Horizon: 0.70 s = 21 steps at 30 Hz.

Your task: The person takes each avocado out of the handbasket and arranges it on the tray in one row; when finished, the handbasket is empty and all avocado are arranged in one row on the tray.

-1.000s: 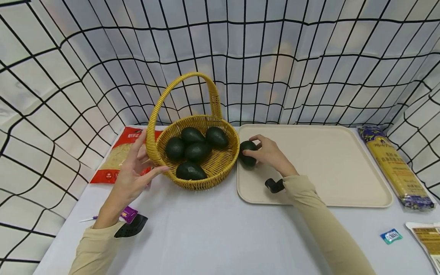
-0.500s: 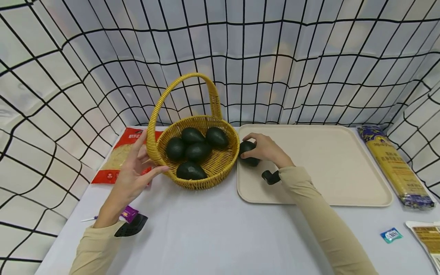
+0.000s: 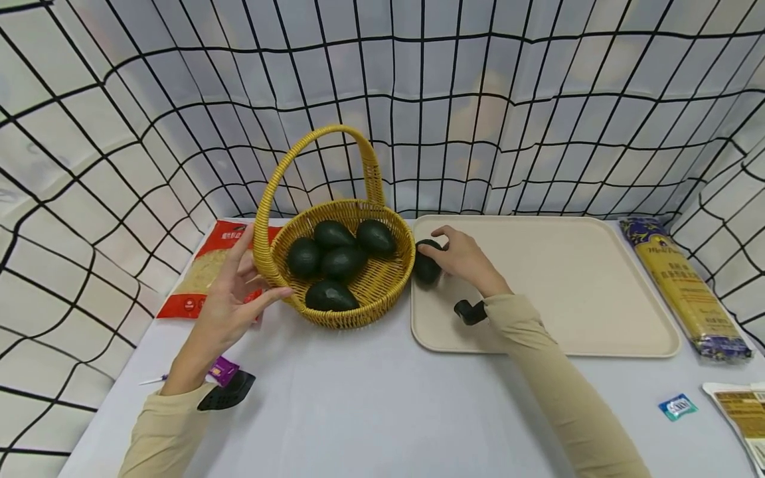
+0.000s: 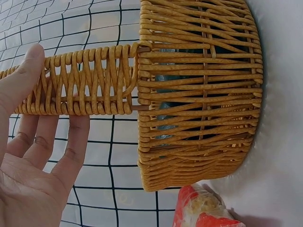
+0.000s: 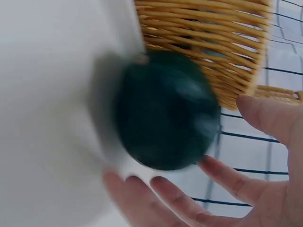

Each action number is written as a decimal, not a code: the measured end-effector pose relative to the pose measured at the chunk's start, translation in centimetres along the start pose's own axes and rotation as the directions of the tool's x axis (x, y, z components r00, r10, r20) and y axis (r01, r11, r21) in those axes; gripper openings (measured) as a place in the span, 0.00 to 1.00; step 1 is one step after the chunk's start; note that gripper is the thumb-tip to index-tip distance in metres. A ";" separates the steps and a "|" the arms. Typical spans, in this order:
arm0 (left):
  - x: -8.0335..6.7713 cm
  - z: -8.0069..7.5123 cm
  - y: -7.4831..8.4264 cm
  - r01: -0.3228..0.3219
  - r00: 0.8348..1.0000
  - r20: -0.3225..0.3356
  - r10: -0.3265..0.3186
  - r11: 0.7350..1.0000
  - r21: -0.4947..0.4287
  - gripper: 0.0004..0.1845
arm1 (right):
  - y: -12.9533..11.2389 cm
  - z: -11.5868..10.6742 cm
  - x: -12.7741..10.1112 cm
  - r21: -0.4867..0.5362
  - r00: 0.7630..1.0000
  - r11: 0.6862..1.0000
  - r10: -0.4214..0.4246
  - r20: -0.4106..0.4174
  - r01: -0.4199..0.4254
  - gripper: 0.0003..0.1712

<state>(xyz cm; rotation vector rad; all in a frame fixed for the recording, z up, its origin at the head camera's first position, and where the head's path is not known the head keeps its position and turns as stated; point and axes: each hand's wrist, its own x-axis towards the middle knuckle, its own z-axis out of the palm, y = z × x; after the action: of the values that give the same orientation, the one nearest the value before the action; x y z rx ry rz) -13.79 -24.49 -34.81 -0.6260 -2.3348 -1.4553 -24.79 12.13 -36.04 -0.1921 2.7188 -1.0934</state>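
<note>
A yellow wicker basket (image 3: 391, 295) with a tall arched handle (image 3: 373, 176) holds several dark green avocados (image 3: 343, 264). My left hand (image 3: 230, 302) grips the handle low on its left side, the thumb on one face and the fingers behind it, as the left wrist view shows. Another avocado (image 3: 427, 263) lies at the left edge of the beige tray (image 3: 568, 285), close against the basket's right side. My right hand (image 3: 469, 262) is beside it with spread fingers. In the right wrist view the fingertips (image 5: 163, 182) are close to this avocado (image 5: 168, 111), not wrapped round it.
Behind the left hand lies a red-and-clear food bag (image 3: 191, 285). A yellow noodle packet (image 3: 687, 285) stands right of the tray. Small sachets (image 3: 678, 406) (image 3: 224, 371) lie near the front, and a black net (image 3: 454, 99) rises along the back.
My right hand has loosened from round the avocado, its fingers now further apart. The avocado has shifted and turned slightly at the tray's left edge. The left hand and basket stay put.
</note>
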 end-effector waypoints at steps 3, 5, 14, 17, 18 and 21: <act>0.0 0.0 0.0 -0.002 1.000 -0.001 0.002 1.000 -0.004 0.64 | -0.9 -1.0 -0.8 -0.031 0.994 0.996 -0.090 -0.054 0.088 0.34; 0.0 0.0 -0.1 0.000 1.000 -0.003 0.000 1.000 -0.006 0.64 | -1.9 -1.4 -1.4 -0.032 0.981 0.984 -0.175 -0.087 0.173 0.31; -0.2 -0.4 -0.1 0.009 1.000 0.000 -0.009 1.000 -0.006 0.63 | -7.8 3.3 -2.0 0.003 0.806 0.823 -0.557 0.202 0.568 0.23; -0.3 -0.3 0.0 0.024 1.000 0.002 -0.024 1.000 -0.003 0.63 | -8.9 6.6 -1.5 -0.020 0.784 0.824 -0.531 0.321 0.566 0.25; -0.3 -0.3 0.1 0.029 1.000 0.004 -0.029 1.000 0.001 0.63 | -9.2 7.6 -1.3 -0.035 0.788 0.829 -0.516 0.335 0.558 0.26; -0.3 -0.2 0.3 0.042 0.999 0.004 -0.042 0.999 0.015 0.62 | -10.1 9.8 -1.0 -0.076 0.809 0.842 -0.484 0.335 0.535 0.27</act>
<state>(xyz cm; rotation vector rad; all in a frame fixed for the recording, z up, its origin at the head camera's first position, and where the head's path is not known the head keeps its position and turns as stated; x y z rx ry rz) -13.41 -24.65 -34.65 -0.5797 -2.3736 -1.4553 -21.01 -1.48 -35.77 -1.0857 2.5246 -0.8455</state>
